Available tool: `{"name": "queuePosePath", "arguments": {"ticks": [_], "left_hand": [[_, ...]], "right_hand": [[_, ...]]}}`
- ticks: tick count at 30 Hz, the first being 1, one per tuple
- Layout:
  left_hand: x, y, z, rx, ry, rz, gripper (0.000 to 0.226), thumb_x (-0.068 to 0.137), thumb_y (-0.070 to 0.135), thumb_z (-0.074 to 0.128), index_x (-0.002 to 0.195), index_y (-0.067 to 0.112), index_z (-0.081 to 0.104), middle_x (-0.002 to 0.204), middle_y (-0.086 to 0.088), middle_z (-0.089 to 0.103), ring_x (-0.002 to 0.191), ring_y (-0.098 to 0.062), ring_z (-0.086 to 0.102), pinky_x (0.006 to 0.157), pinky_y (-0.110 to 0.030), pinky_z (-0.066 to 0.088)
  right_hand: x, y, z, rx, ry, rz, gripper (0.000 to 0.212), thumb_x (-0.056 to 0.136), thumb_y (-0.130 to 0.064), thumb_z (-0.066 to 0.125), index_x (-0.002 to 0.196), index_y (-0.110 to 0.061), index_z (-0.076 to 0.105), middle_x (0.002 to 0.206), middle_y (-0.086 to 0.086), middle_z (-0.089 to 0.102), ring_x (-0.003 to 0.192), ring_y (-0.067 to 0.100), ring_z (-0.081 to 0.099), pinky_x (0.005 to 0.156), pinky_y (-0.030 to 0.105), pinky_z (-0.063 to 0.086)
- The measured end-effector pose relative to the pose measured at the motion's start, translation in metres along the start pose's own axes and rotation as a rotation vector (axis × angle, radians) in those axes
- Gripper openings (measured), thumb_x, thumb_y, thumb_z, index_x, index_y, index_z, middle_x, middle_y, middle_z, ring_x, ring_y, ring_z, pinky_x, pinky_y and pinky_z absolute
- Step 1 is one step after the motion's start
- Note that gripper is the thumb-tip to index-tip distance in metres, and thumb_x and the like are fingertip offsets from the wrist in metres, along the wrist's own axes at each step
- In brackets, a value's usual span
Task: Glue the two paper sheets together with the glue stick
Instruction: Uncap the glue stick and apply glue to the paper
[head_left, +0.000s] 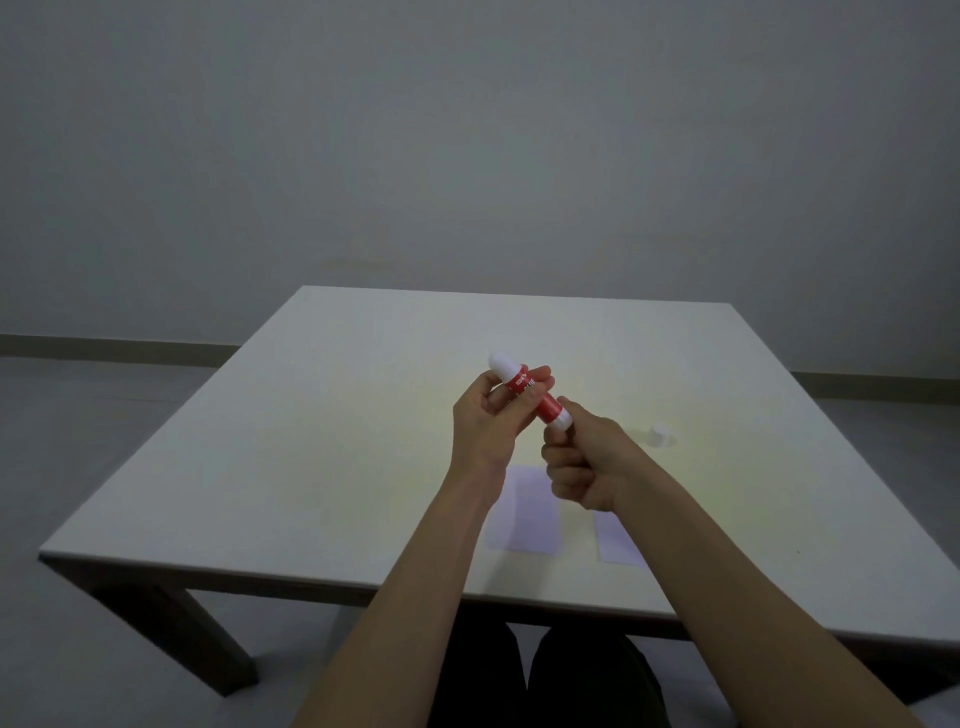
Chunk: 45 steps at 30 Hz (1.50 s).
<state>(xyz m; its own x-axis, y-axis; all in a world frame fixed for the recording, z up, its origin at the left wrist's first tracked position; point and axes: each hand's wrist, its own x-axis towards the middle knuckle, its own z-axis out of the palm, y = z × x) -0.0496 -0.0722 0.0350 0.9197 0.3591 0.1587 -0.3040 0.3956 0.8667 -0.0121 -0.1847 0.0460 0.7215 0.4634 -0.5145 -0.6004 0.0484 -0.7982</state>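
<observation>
- One glue stick (530, 393) was held above the desk (311, 441): the left hand (491, 415) had its fingers closed around the red barrel, and the right hand (582, 460) pinched the white base.
- Two paper sheets (524, 514) lay below, partly hidden by the forearms.
- One small white piece, possibly the cap (660, 434), sat to the right.

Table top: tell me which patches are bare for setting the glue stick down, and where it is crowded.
The table is bare on its left half, left of the left hand, and along the far edge. Crowded: the near right, where two paper sheets lie under the hands, with a small white cap beyond the right hand. Both hands hold the glue stick.
</observation>
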Motion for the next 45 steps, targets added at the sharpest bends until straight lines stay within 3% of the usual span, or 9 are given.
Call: {"name": "queuePosePath", "arguments": {"ticks": [3,6,10,15,18,21,30,38,45], "left_hand": [[0.002,-0.004,-0.004,-0.05,0.004,-0.028,0.014,0.085,0.001,0.063,0.096,0.008,0.061,0.098,-0.001,0.076,0.099,-0.02,0.07,0.083,-0.028,0.057],[0.005,-0.003,-0.01,0.119,0.009,-0.025,0.016,0.083,0.013,0.068,0.099,0.011,0.066,0.102,0.005,0.075,0.098,-0.01,0.069,0.086,-0.025,0.052],[0.012,0.004,-0.026,0.455,-0.104,-0.003,0.031,0.082,0.022,0.07,0.112,0.021,0.063,0.117,0.007,0.069,0.11,-0.002,0.063,0.091,-0.02,0.045],[0.019,0.009,-0.092,1.148,-0.45,-0.174,0.072,0.077,0.038,0.072,0.14,0.035,0.038,0.151,0.009,0.036,0.143,-0.008,0.023,0.118,-0.037,0.018],[0.015,-0.008,-0.103,1.433,-0.669,-0.301,0.081,0.077,0.051,0.067,0.144,0.041,0.024,0.16,0.009,0.009,0.147,-0.016,-0.007,0.118,-0.05,-0.005],[0.014,-0.023,-0.098,1.548,-0.682,-0.231,0.085,0.075,0.058,0.065,0.146,0.04,0.021,0.161,0.006,-0.003,0.146,-0.023,-0.017,0.115,-0.053,-0.013],[0.014,-0.033,-0.103,1.577,-0.672,-0.224,0.088,0.069,0.061,0.067,0.144,0.044,0.025,0.16,0.007,-0.011,0.144,-0.021,-0.023,0.115,-0.051,-0.016],[0.015,-0.034,-0.105,1.549,-0.692,-0.238,0.088,0.07,0.062,0.067,0.144,0.044,0.023,0.16,0.007,-0.011,0.144,-0.02,-0.023,0.115,-0.051,-0.017],[0.016,-0.034,-0.104,1.575,-0.697,-0.265,0.092,0.067,0.064,0.066,0.144,0.046,0.019,0.16,0.006,-0.013,0.144,-0.02,-0.023,0.113,-0.048,-0.019]], "right_hand": [[0.003,0.003,-0.001,-0.097,0.049,-0.106,0.058,0.093,-0.055,0.036,0.058,-0.011,0.05,0.043,0.001,0.041,0.032,0.012,0.03,0.032,0.018,0.026],[0.002,0.002,-0.003,-0.228,-0.054,-0.35,0.047,0.092,-0.05,0.045,0.085,-0.01,0.069,0.068,0.005,0.063,0.049,0.018,0.054,0.049,0.025,0.047],[0.002,0.0,-0.01,-0.222,-0.084,-0.53,0.021,0.09,-0.023,0.058,0.105,-0.016,0.071,0.068,0.002,0.053,0.052,0.016,0.052,0.05,0.023,0.045],[0.011,0.009,-0.031,-0.571,0.285,-0.603,0.019,0.086,-0.017,0.061,0.102,-0.011,0.07,0.062,0.005,0.056,0.048,0.016,0.051,0.05,0.026,0.041],[0.018,0.023,-0.031,-0.9,0.341,-0.637,0.02,0.084,-0.022,0.062,0.1,-0.014,0.071,0.084,-0.001,0.067,0.064,0.011,0.055,0.063,0.023,0.04],[0.024,0.033,-0.025,-1.114,0.343,-0.699,0.022,0.085,-0.024,0.059,0.103,-0.016,0.07,0.1,-0.001,0.07,0.081,0.01,0.054,0.07,0.021,0.037],[0.02,0.039,-0.017,-1.349,0.305,-0.776,0.025,0.089,-0.03,0.054,0.106,-0.016,0.066,0.095,0.001,0.065,0.082,0.016,0.055,0.068,0.024,0.035],[0.0,0.033,-0.011,-1.441,0.011,-0.775,0.022,0.085,-0.031,0.058,0.096,-0.016,0.07,0.088,0.002,0.067,0.076,0.015,0.054,0.068,0.029,0.043],[0.013,0.03,-0.031,-1.386,0.32,-0.767,0.024,0.089,-0.028,0.054,0.104,-0.016,0.069,0.095,0.003,0.067,0.089,0.021,0.06,0.071,0.029,0.042]]}}
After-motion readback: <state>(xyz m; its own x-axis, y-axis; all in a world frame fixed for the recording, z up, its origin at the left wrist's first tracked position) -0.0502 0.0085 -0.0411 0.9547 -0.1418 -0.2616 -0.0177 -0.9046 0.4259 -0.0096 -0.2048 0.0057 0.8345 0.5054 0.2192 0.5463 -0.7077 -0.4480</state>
